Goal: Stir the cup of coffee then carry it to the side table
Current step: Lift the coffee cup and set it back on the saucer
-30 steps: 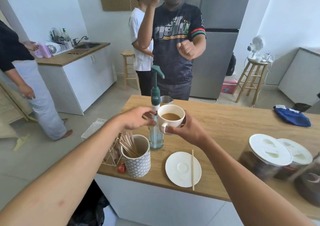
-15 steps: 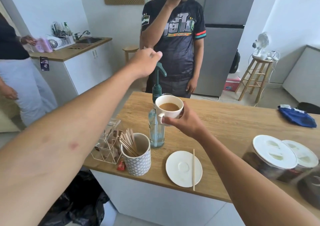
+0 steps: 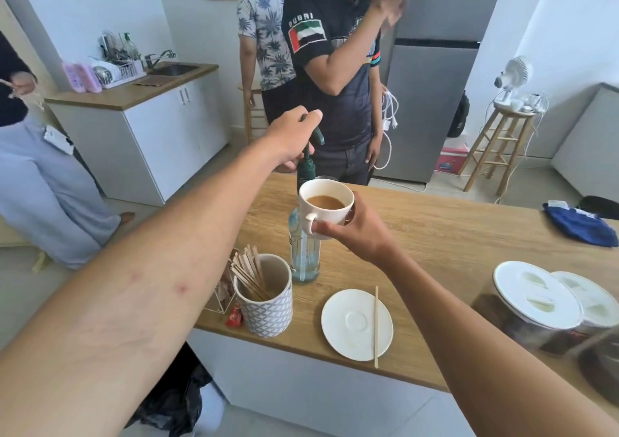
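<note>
My right hand (image 3: 355, 232) grips a white cup of coffee (image 3: 325, 206) from below and the side, holding it in the air above the wooden counter (image 3: 435, 235). The cup's handle points toward me. My left hand (image 3: 294, 138) is curled over the green pump head of a clear syrup bottle (image 3: 303, 252) that stands just behind and left of the cup. A white saucer (image 3: 351, 326) lies near the counter's front edge with a wooden stir stick (image 3: 376, 326) across its right side.
A patterned holder (image 3: 268, 306) of wooden sticks stands left of the saucer beside a wire rack. Two lidded jars (image 3: 536, 306) sit at the right, a blue cloth (image 3: 579, 225) farther back. Two people stand behind the counter, another at far left. A stool with a fan (image 3: 509, 101) stands by the fridge.
My left hand rose from beside the cup to the pump head and now rests curled on it. The cup stayed raised in my right hand. The people behind shifted.
</note>
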Tool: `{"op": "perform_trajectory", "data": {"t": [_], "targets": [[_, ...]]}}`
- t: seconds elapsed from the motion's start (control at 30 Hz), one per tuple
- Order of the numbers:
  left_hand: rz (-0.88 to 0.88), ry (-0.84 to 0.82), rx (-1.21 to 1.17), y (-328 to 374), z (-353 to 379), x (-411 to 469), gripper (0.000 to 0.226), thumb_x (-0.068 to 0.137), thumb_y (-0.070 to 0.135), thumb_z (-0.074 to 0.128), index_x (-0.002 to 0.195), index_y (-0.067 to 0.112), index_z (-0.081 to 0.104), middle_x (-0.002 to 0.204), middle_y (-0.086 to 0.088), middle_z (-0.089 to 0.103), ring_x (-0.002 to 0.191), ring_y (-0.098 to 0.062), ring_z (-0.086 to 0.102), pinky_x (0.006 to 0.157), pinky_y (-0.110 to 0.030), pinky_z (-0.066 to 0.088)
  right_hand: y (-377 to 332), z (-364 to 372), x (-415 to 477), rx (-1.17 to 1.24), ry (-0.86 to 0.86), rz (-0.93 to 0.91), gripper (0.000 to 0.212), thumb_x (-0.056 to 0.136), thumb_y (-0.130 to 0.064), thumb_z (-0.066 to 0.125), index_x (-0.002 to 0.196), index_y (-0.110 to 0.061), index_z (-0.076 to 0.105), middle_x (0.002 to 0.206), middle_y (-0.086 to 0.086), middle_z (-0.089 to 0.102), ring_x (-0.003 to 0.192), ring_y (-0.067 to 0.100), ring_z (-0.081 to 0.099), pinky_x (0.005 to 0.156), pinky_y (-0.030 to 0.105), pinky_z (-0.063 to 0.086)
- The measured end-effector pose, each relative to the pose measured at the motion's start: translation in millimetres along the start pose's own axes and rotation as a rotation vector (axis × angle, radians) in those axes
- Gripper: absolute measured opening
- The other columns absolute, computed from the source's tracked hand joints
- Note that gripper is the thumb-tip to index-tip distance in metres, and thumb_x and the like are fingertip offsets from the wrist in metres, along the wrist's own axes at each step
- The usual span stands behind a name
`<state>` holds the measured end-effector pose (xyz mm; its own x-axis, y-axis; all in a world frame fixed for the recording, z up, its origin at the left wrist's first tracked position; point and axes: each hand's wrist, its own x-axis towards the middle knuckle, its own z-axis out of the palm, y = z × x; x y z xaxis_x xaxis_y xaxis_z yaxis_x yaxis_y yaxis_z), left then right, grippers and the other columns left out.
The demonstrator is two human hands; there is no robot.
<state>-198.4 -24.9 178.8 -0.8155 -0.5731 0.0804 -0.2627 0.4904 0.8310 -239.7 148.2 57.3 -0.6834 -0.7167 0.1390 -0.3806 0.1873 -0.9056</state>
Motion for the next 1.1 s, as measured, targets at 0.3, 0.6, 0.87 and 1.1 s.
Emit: {"op": "perform_trajectory", "data": {"t": [0.3,0.6,0.87,1.1], "targets": [[0.023,-0.011,0.014,-2.1,0.6,-0.6,0.039,0.093,0.051,0.036,0.1,0.015,0.051,0.085,-0.011,0.069,0.076,-0.03,0.064,0.078,-0.056,0.06,0.0,-0.2,1.8,0.021,0.009,-0.011,0.085,0.058,-0.055,0.086,0.128,-0.025,0.049,0.113,-0.01,0.066,0.104,0.007,0.063,0.091,0.031,0.054],[0.015,-0.03,0.008,0.1,0.0,-1.0,0.043,0.096,0.048,0.037,0.107,0.009,0.052,0.099,-0.018,0.07,0.086,-0.036,0.069,0.079,-0.053,0.06,-5.3,-3.3,2.0,0.024,0.004,-0.016,0.079,0.064,-0.046,0.086,0.128,-0.023,0.046,0.11,-0.013,0.062,0.1,0.0,0.059,0.077,0.015,0.046],[0.019,-0.036,-0.003,-1.9,3.0,1.4,0.031,0.098,0.046,0.036,0.095,0.017,0.046,0.088,-0.014,0.066,0.079,-0.029,0.063,0.077,-0.048,0.058,-6.1,-0.2,2.9,0.016,0.016,-0.025,0.082,0.064,-0.048,0.085,0.13,-0.019,0.046,0.112,-0.009,0.062,0.099,0.002,0.059,0.073,0.015,0.047],[0.023,-0.033,0.023,-4.6,4.6,1.3,0.032,0.099,0.046,0.036,0.089,0.017,0.045,0.086,-0.017,0.068,0.072,-0.029,0.063,0.068,-0.041,0.058,-8.3,0.8,5.0,0.013,0.04,-0.017,0.081,0.064,-0.05,0.085,0.129,-0.02,0.046,0.107,-0.015,0.059,0.096,0.001,0.059,0.071,0.014,0.046]]}}
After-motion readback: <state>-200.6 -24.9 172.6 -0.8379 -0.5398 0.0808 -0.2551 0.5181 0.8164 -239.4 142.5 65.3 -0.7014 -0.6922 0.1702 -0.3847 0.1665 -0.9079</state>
